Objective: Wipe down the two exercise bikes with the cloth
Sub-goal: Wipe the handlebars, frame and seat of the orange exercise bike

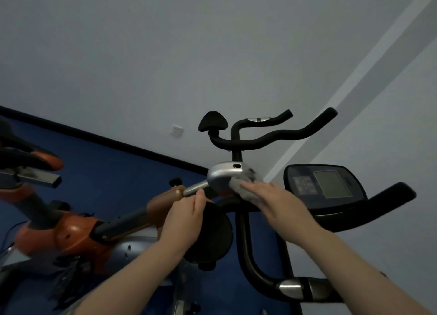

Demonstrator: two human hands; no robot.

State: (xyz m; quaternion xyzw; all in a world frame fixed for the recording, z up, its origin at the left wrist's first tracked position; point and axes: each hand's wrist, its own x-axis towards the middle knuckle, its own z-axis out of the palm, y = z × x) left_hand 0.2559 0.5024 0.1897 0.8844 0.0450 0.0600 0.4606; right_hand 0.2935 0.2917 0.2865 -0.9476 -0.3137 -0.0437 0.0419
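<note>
1. Head view, tilted: orange-and-black exercise bike [71, 234] on the left; second black exercise bike with a grey-screen console [328, 184] on the right; blue floor and pale grey wall behind.
2. Grey crumpled cloth [246, 187] sits against the curved silver metal bracket [223, 175] at the top of the orange bike's stem, just below the black curved handlebars [272, 137].
3. Right hand [276, 201] lies flat on the cloth, fingers straight and together, pressing it onto the bracket's right side; no curl round the cloth.
4. Left hand [186, 215] is clenched round the silver tube [195, 188] just below the bracket, thumb on top; it holds the stem, apart from the cloth.
5. Black round pad [212, 234] sits directly behind the left hand; partly hidden by it.
6. Orange bike's black-and-orange saddle [30, 158] at far left, blurred; white wall socket [176, 130] on the wall.
</note>
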